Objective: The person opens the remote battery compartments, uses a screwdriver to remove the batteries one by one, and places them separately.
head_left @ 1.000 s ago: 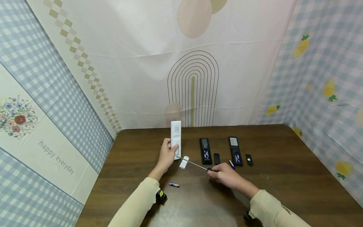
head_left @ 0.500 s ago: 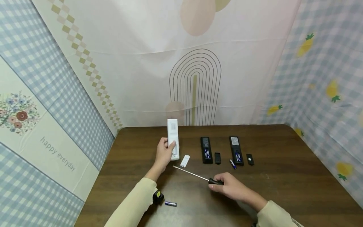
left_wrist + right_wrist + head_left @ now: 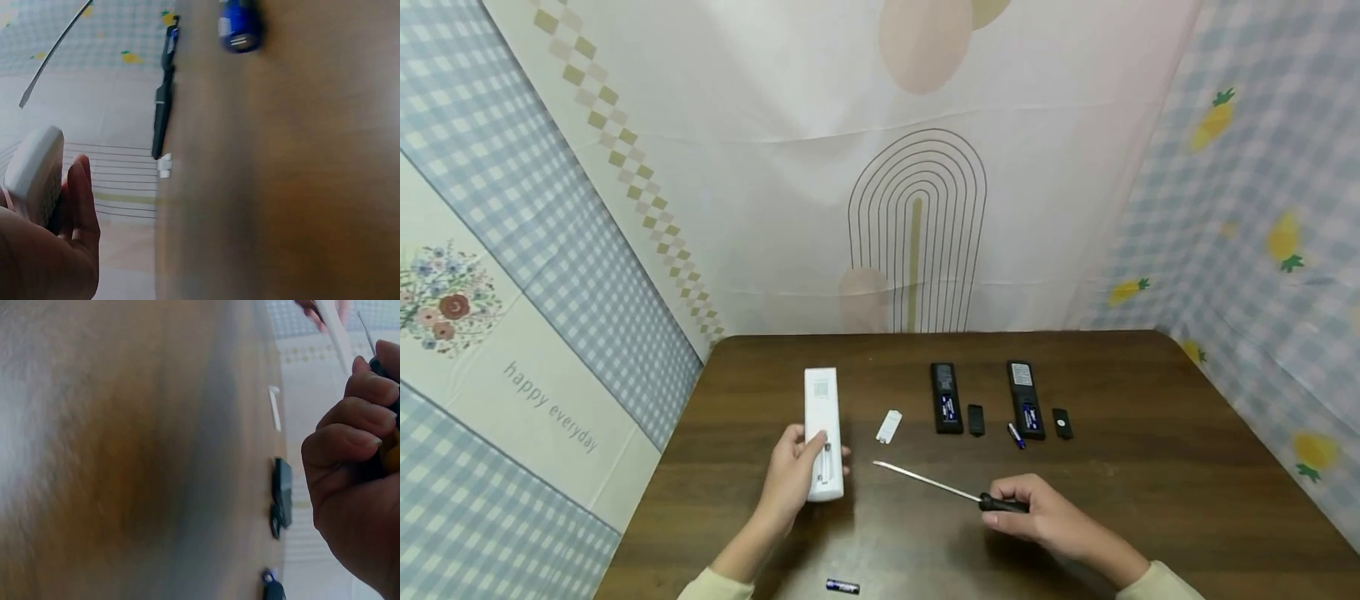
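Observation:
My left hand [image 3: 790, 475] grips a white remote control [image 3: 822, 408] above the table, its back toward me and its battery compartment uncovered. The thumb lies over the remote's back beside that compartment. In the right hand [image 3: 1037, 512] is a screwdriver [image 3: 928, 482] with a black handle, its long metal shaft pointing left toward the remote without touching it. The right wrist view shows curled fingers [image 3: 353, 419] round the handle. Near the front of the table lies a loose blue battery [image 3: 842, 587]. A white battery cover [image 3: 889, 426] rests right of the remote.
Farther right lie two black remotes, one in the middle [image 3: 946, 398] and one [image 3: 1026, 400] beyond it, each with blue batteries showing. Their black covers [image 3: 975, 420] [image 3: 1062, 423] lie beside them. Another battery [image 3: 1016, 435] sits by the right remote. Cloth-covered walls [image 3: 760, 208] border the wooden table [image 3: 1120, 483].
The white remote has come nearer and left in my left hand. The screwdriver's tip has left the remote, and my right hand has moved right and nearer. The front battery appears lower in view.

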`<state>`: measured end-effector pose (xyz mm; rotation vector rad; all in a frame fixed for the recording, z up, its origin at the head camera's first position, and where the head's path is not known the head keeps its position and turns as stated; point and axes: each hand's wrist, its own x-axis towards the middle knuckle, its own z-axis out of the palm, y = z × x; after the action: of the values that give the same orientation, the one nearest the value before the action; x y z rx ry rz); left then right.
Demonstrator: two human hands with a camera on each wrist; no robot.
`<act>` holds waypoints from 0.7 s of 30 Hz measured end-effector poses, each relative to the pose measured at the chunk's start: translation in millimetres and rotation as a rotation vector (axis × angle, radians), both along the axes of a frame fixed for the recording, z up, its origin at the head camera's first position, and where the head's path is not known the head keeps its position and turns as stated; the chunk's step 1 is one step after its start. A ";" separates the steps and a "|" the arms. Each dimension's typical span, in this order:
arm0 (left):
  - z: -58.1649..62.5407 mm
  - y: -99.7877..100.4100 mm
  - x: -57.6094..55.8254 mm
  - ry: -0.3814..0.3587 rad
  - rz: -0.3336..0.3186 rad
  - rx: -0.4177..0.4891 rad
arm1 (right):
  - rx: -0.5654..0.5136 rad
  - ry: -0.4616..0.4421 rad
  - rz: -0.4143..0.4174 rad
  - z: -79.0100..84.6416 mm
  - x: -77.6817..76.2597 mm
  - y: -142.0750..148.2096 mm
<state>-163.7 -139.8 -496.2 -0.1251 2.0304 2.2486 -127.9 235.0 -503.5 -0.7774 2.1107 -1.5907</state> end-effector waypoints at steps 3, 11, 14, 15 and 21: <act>-5.7 -5.1 21.1 -0.038 -0.056 0.020 | 0.000 -0.001 -0.071 4.1 0.1 8.9; -16.3 12.3 72.0 -0.060 -0.264 0.133 | 0.050 0.058 -0.222 9.1 -3.6 18.1; -24.8 26.5 86.7 -0.073 -0.301 0.171 | 0.030 0.075 -0.247 9.5 -3.7 17.0; -28.3 30.9 90.4 -0.074 -0.302 0.175 | 0.020 0.084 -0.253 9.8 -3.7 16.1; -46.0 45.0 101.5 -0.058 -0.206 0.107 | -0.029 0.122 -0.258 12.9 -3.2 9.8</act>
<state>-62.2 -94.9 -542.2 0.0273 1.7986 2.1929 -131.1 244.9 -490.6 -0.6472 2.3599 -1.7463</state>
